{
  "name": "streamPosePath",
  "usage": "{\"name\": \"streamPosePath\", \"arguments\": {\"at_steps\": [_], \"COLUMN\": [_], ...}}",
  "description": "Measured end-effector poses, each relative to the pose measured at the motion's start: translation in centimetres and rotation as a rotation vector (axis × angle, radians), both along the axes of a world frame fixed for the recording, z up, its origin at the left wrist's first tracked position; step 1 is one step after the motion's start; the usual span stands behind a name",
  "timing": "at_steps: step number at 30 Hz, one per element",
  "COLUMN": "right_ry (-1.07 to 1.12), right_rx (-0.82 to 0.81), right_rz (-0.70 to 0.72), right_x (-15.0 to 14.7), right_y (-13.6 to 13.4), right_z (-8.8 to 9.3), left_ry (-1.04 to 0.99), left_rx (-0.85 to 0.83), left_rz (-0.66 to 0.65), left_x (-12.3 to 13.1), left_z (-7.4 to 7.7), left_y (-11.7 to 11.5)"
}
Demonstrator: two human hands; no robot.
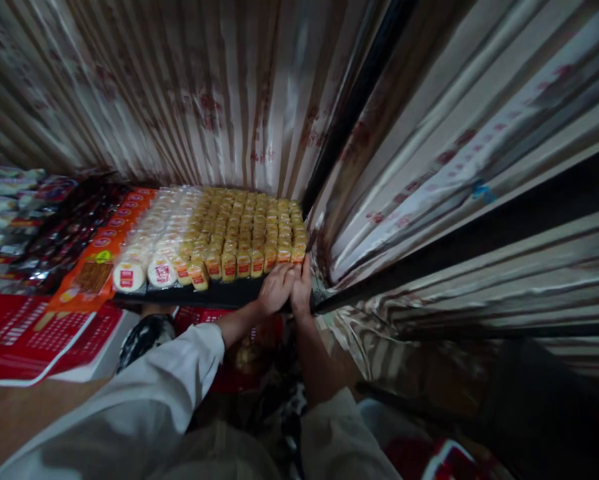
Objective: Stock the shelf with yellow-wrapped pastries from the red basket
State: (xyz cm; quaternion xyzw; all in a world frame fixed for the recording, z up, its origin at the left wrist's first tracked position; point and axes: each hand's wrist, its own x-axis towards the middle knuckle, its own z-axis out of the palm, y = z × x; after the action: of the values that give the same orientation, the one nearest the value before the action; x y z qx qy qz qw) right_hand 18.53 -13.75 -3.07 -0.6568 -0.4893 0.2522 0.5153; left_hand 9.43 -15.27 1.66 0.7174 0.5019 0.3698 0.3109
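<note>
Long rows of small yellow wrapped cakes (244,233) with red and orange labels stand packed together on a black shelf (219,293). My left hand (275,290) lies at the front right corner of these rows, its fingers stretched towards the end packs. Right beside it, touching it, is my right hand (301,290), with a finger extended up along the right edge of the last row. Neither hand has a visible object lifted in it; the fingertips are partly hidden and dim. One cake pack (198,273) juts slightly forward of its row.
White round wrapped packs (129,275), an orange packet (94,270) and dark shiny packets (62,233) continue leftwards. A red and white box (34,333) sits below at the left. Striped curtain-like sheeting (204,93) hangs behind, with dark posts (364,100) at the right.
</note>
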Motion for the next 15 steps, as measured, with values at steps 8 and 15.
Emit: {"name": "streamPosePath", "arguments": {"at_steps": [8,15], "right_ry": [-0.035,0.085], "right_rx": [0.096,-0.081], "right_rz": [-0.129,-0.061], "right_x": [-3.5,-7.7], "right_y": [-6.2,-15.1], "right_z": [3.0,-0.2], "left_ry": [-0.048,-0.045], "left_rx": [0.051,-0.273], "left_rz": [-0.001,-0.117], "left_x": [-3.3,-7.1], "left_z": [-0.1,-6.2], "left_y": [-5.2,-11.8]}}
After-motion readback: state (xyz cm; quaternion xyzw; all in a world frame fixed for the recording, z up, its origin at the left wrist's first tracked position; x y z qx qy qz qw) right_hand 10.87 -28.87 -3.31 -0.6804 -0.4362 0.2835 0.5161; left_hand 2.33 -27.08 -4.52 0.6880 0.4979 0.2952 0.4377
